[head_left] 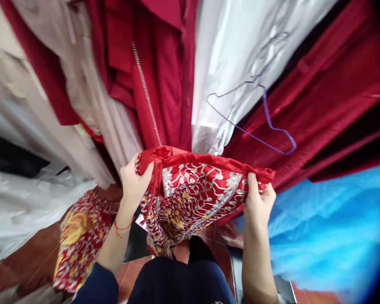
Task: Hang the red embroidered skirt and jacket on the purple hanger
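I hold up a red garment (pixel 196 185) with silver and gold embroidery by its top edge. My left hand (pixel 133 182) is closed on its left corner, thumb over the red hem. My right hand (pixel 259 198) pinches the right corner. The cloth hangs down between my arms toward my dark lap. A thin red cord circles my left wrist.
Hanging clothes fill the view ahead: deep red garments (pixel 158 76), beige and white ones (pixel 82 84), a shiny white cover (pixel 240 55). A purple wire hanger (pixel 266 122) hangs just above my right hand. Another red embroidered piece (pixel 79 245) lies lower left. Blue fabric (pixel 329 236) is at the right.
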A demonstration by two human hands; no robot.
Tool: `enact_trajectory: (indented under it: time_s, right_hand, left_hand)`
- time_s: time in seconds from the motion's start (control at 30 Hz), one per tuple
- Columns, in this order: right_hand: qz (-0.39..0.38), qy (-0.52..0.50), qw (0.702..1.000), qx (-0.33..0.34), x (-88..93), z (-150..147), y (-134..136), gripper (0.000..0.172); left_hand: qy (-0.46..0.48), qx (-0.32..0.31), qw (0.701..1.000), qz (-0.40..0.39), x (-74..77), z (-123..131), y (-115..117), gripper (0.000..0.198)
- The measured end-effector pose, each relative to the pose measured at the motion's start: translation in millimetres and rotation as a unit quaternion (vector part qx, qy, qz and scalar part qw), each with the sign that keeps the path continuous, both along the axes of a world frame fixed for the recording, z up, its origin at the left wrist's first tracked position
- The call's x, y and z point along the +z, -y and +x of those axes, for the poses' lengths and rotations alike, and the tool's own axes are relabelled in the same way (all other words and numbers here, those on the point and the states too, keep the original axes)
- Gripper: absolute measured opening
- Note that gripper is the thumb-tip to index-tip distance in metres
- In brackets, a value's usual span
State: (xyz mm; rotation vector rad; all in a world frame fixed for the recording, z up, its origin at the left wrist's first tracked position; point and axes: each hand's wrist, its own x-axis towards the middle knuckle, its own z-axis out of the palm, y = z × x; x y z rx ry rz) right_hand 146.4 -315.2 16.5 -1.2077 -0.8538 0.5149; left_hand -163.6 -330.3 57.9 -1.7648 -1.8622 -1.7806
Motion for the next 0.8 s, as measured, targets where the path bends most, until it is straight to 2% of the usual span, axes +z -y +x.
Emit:
enact_trajectory:
  time_s: [0.07, 0.13, 0.23, 0.33, 0.43, 0.6, 0.73, 0.8]
  right_hand:
    - [-0.035, -0.028, 0.998, -0.040, -1.1, 27, -1, 0.050]
    - [-0.061, -0.053, 0.996, -0.045, -2.2, 55, -5, 0.054]
    - [-0.078, -0.084, 0.993, 0.006, -6.3, 95, -15, 0.051]
    - [-0.126, -0.110, 0.984, 0.062, -14.1, 128, -25, 0.043]
    - [-0.178, -0.054, 0.974, 0.126, -20.3, 153, -32, 0.037]
    - [-0.169, 0.038, 0.968, 0.182, -15.1, 168, -49, 0.027]
    - [-0.157, 0.018, 0.950, 0.268, -12.8, 162, -71, 0.029]
    - [-0.121, 0.011, 0.953, 0.278, -16.5, 156, -81, 0.026]
  left_hand:
    - [-0.024, -0.025, 0.999, 0.004, 1.2, 20, -19, 0.012]
    - [-0.048, -0.035, 0.998, -0.003, 1.4, 41, -33, 0.012]
    - [-0.106, -0.026, 0.993, -0.056, -2.5, 72, -48, 0.013]
    - [-0.177, 0.028, 0.975, -0.135, -9.6, 98, -65, 0.024]
    - [-0.209, 0.082, 0.955, -0.193, -13.1, 119, -92, 0.033]
    - [-0.178, 0.134, 0.937, -0.267, -10.1, 139, -154, 0.042]
    - [-0.091, 0.072, 0.941, -0.317, -15.5, 144, -203, 0.036]
    - [-0.055, 0.043, 0.948, -0.309, -20.9, 145, -222, 0.030]
